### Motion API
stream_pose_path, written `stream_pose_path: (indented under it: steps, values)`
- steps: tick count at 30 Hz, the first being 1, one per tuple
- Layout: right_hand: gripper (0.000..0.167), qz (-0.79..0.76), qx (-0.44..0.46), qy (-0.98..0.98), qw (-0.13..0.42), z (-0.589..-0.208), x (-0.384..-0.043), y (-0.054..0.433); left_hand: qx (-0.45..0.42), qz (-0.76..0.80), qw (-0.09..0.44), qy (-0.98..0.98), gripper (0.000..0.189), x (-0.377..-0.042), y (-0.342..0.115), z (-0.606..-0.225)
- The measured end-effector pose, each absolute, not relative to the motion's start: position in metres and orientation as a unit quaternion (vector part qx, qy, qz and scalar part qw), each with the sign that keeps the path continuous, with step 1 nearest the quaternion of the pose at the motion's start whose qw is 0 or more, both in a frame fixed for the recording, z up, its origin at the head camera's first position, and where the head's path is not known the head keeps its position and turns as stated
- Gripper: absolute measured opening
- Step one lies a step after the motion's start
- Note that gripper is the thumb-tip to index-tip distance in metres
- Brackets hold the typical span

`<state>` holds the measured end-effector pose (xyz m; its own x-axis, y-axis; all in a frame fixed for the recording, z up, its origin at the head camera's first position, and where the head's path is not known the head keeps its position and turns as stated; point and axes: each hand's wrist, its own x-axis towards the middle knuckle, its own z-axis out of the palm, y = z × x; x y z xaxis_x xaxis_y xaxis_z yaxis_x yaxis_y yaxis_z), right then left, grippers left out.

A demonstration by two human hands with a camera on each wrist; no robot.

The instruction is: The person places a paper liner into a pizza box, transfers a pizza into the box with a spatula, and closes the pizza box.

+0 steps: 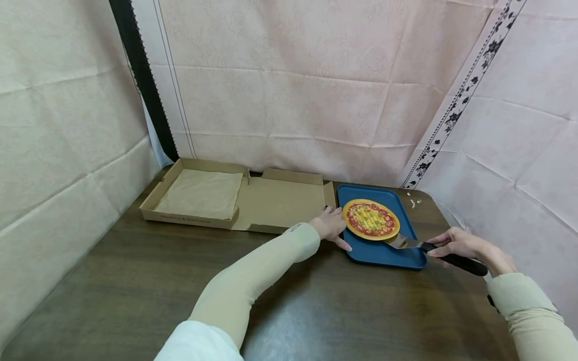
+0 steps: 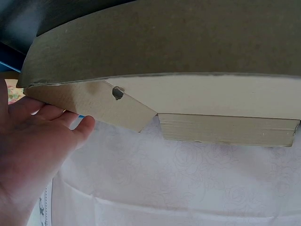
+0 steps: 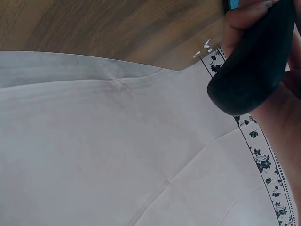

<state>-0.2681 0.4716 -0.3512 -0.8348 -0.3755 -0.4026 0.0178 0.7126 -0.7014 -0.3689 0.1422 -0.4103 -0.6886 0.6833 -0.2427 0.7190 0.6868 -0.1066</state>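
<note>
A round pizza (image 1: 371, 219) with red, yellow and green topping lies on a blue tray (image 1: 384, 256). My right hand (image 1: 465, 246) grips the black handle of a pizza server (image 1: 402, 242), whose metal blade meets the pizza's lower right edge; how far it reaches under is hidden. The handle's rounded end (image 3: 240, 89) fills part of the right wrist view. At the tray's left rim, my left hand (image 1: 331, 226) lies with fingers spread and thumb over the tray. In the left wrist view, that hand (image 2: 37, 150) is beside the cardboard flap (image 2: 84, 101).
An open cardboard pizza box (image 1: 284, 198) lies left of the tray, its lid side close to it. A sheet of paper (image 1: 200, 193) lines the box's left half. White scraps (image 1: 413, 202) lie on the wooden table (image 1: 149, 281) near the back right corner. Cloth hangs around.
</note>
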Motion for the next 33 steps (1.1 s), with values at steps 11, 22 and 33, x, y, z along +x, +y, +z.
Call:
stream_pose_path:
  steps: [11,22,33]
  values:
    - [0.053,-0.367,-0.106,0.886,0.264,-0.353,-0.27,0.468,0.386,-0.087,0.086,0.914,0.099,-0.37,0.143,-0.413]
    - [0.057,-0.377,-0.093,0.882,0.268,-0.357,-0.275,0.458,0.381,-0.092,0.087,0.916,0.096,-0.369,0.143,-0.413]
    - [0.055,-0.388,-0.08,0.879,0.264,-0.361,-0.279,0.452,0.381,-0.105,0.089,0.914,0.093,-0.37,0.144,-0.413]
